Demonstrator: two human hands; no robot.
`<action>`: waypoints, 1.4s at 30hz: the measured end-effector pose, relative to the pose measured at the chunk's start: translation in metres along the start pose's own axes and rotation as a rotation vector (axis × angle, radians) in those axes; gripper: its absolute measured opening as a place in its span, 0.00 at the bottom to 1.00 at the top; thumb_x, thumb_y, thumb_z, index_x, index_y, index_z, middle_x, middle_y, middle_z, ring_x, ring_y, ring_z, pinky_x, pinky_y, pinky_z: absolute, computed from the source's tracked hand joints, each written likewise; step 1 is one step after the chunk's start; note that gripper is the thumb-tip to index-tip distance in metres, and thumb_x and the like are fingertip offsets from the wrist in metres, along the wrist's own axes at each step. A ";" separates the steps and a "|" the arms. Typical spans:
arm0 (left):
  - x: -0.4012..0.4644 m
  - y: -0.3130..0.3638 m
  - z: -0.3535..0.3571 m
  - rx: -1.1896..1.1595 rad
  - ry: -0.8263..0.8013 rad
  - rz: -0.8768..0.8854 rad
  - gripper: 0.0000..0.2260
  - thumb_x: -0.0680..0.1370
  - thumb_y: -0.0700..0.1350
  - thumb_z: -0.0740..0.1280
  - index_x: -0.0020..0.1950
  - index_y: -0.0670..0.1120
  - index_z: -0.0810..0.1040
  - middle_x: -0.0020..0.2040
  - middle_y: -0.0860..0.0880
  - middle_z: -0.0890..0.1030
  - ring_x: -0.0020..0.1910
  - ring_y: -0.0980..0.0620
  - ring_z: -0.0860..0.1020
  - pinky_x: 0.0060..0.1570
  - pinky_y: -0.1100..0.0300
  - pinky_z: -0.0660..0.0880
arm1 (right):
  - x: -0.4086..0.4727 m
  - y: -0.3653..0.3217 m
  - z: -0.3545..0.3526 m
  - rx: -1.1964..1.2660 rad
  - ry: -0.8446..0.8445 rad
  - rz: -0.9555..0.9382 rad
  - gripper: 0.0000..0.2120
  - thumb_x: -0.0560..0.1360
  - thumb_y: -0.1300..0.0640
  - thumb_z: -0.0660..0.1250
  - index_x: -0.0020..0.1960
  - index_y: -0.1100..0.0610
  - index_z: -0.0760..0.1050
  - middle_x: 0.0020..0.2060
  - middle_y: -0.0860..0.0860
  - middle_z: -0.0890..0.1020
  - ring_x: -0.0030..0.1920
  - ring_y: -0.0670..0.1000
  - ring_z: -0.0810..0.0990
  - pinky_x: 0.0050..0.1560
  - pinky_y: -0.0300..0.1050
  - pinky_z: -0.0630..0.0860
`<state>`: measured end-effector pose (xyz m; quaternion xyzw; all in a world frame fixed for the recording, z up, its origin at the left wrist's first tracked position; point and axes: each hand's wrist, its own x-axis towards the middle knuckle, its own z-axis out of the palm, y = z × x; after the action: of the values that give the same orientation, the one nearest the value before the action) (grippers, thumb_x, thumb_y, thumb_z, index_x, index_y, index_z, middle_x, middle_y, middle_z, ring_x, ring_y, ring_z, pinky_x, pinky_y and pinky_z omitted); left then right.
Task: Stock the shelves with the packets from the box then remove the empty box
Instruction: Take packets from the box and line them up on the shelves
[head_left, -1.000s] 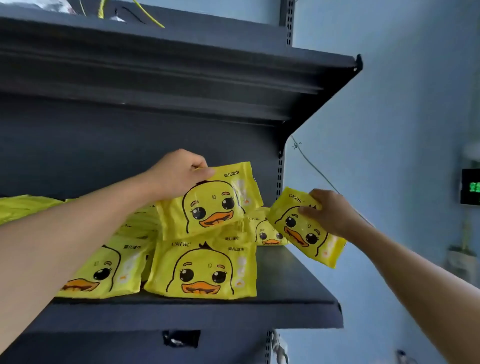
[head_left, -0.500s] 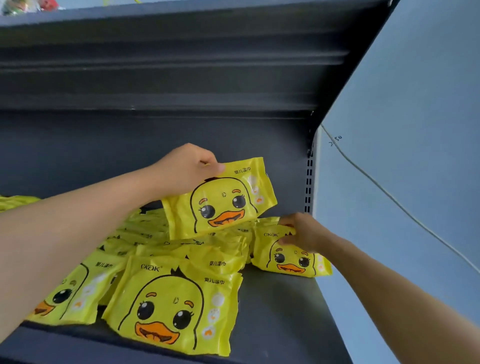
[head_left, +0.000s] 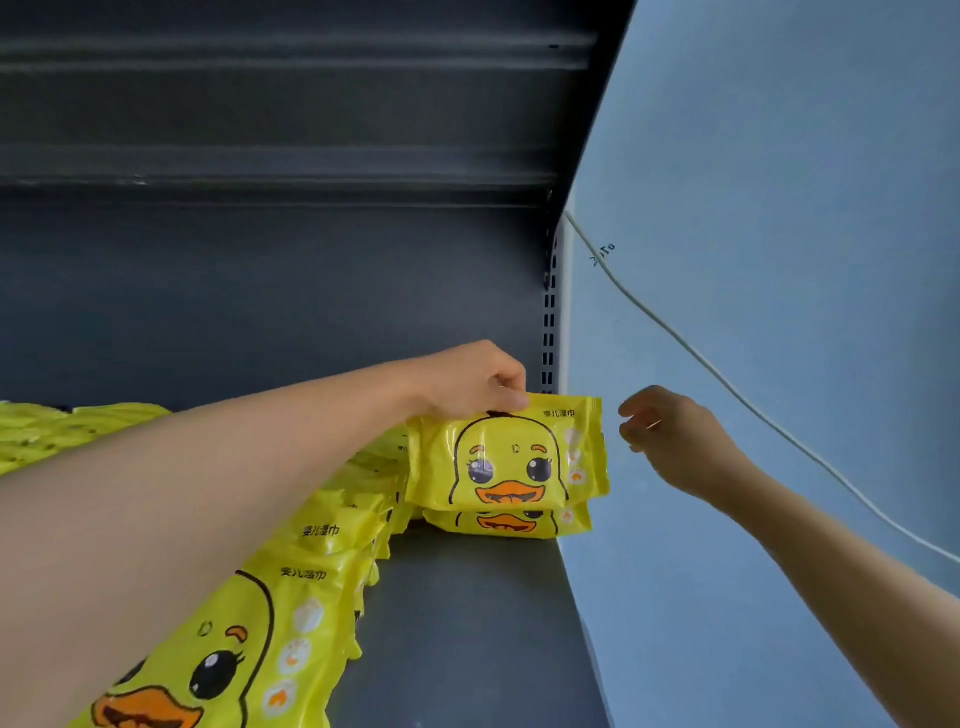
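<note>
Two hands are working: left hand (head_left: 475, 384) is pinching a duck wet-wipe packet (head_left: 506, 457) atop another at the shelf's (head_left: 467, 623) right end; right hand (head_left: 670, 436) is hovering loosely curled, holding nothing. Advisable: aligning edges squarely before releasing.

Left hand (head_left: 470, 382) reaches forward, fingers (head_left: 511, 400) pinched; right hand (head_left: 675, 441) hovers, fingers loosely curled

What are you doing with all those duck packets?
A person is filling a dark shelf with yellow duck packets. The left hand pinches the top edge of one packet and sets it on another packet at the shelf's right end. The right hand hovers beside it, holding nothing. More packets lie along the left.
</note>
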<state>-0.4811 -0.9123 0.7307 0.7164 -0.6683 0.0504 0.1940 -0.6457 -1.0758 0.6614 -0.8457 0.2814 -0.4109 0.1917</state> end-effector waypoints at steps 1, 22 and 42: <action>0.004 -0.001 0.008 -0.005 -0.042 0.013 0.11 0.79 0.46 0.64 0.36 0.51 0.73 0.35 0.54 0.75 0.35 0.58 0.72 0.40 0.61 0.69 | -0.003 0.003 0.000 0.009 -0.004 0.002 0.06 0.76 0.60 0.62 0.51 0.53 0.74 0.46 0.53 0.80 0.48 0.55 0.79 0.33 0.39 0.69; -0.024 -0.022 0.029 0.751 -0.371 -0.183 0.55 0.60 0.62 0.77 0.75 0.49 0.46 0.68 0.49 0.66 0.65 0.46 0.70 0.57 0.49 0.71 | -0.027 -0.017 0.033 -0.318 -0.371 -0.176 0.53 0.61 0.44 0.78 0.75 0.45 0.48 0.69 0.49 0.56 0.69 0.52 0.58 0.68 0.48 0.65; 0.009 -0.042 0.048 1.100 -0.194 -0.004 0.53 0.60 0.68 0.73 0.70 0.43 0.50 0.57 0.46 0.72 0.51 0.47 0.78 0.32 0.57 0.64 | -0.002 -0.008 0.053 -0.575 -0.134 -0.338 0.42 0.57 0.38 0.77 0.63 0.50 0.61 0.56 0.48 0.66 0.54 0.51 0.68 0.47 0.40 0.63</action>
<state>-0.4481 -0.9357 0.6802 0.7149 -0.5569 0.3248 -0.2707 -0.6018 -1.0630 0.6334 -0.9250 0.2283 -0.2841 -0.1075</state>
